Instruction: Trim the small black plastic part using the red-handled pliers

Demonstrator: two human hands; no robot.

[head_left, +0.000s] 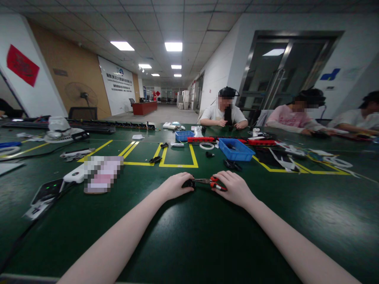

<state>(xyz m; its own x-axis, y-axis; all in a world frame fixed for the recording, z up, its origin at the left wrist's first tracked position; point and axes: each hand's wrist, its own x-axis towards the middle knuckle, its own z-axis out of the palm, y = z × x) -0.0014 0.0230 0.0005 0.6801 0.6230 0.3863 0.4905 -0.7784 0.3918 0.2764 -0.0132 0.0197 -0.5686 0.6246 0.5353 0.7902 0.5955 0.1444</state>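
Note:
My left hand is closed around a small black part above the green table. My right hand grips red-handled pliers. The pliers' metal jaws point left and meet the black part, though whether they are clamped on it is too small to tell. Both hands are near each other in the middle of the view. Several small black parts lie beyond my right hand, by a blue bin.
At the left lie a phone, a white power bank and a black device with green lights on a cable. A smaller blue bin and red strips sit farther back. Several people sit across the table.

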